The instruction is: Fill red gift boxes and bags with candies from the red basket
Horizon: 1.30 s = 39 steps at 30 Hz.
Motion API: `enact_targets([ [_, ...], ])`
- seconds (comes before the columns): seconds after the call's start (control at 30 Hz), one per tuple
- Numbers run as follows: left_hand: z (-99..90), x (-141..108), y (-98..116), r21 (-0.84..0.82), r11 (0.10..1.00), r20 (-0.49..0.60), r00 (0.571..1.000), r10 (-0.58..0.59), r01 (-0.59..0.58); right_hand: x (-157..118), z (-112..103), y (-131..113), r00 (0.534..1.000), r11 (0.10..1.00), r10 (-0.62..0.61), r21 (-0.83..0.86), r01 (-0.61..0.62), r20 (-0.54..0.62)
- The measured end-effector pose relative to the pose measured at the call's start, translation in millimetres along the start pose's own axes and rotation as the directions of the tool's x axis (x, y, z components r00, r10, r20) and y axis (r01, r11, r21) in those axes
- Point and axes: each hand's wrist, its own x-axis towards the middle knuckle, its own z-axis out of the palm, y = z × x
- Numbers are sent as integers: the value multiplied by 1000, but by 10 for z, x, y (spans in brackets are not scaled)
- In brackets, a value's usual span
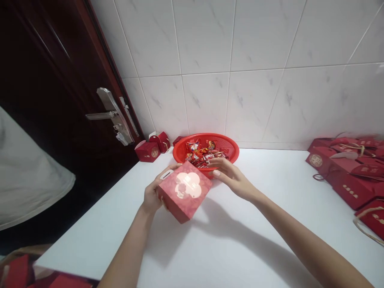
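Observation:
My left hand is closed around the side of a red gift box with a pale flower-shaped print, held tilted above the white table. A white handle with a slot sticks out by my fingers. Just right of the box, my right hand is at the front rim of a red plastic basket, thumb and fingers apart; nothing shows between them. Wrapped sweets in red and gold packets lie inside the basket. The box and my right fingers hide part of its front.
Small red boxes stand left of the basket by the tiled wall. Several red boxes with cords are piled at the table's right. A person in a white top stands left, before a dark door. More red boxes lie below the table edge.

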Motion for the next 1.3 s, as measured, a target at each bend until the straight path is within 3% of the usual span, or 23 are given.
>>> enact_targets([
  [0.07,60,-31,7,-152,988,201,980,-8,39,64,21,18,997,992,51,116,-57,51],
  [0.13,94,-51,12,-218,972,316,949,-10,83,83,34,26,985,976,105,175,-128,135],
  [0.33,207,-61,55,-167,985,453,890,44,37,24,22,86,903,943,235,141,-301,361],
  [0.43,294,-51,49,-123,992,415,909,34,19,6,-14,170,878,926,229,185,-330,419],
  [0.53,365,-35,-7,-96,995,272,961,41,-16,2,-64,272,881,934,148,229,-274,449],
  [0.7,418,-21,-122,-109,992,105,992,72,-60,-11,-168,346,889,992,59,71,-102,454],
  [0.93,446,-90,-120,-92,984,163,973,166,-152,-41,-315,371,889,999,41,-1,-45,455],
  [1.03,451,-100,-164,-13,980,132,971,198,-198,-48,-364,357,891,998,19,-54,6,454],
  [1.13,456,-91,-218,119,956,73,962,262,-269,-61,-374,264,906,975,-10,-198,103,422],
  [1.3,498,-112,-192,354,823,94,893,441,-444,-107,-218,39,918,850,-36,-471,237,396],
])
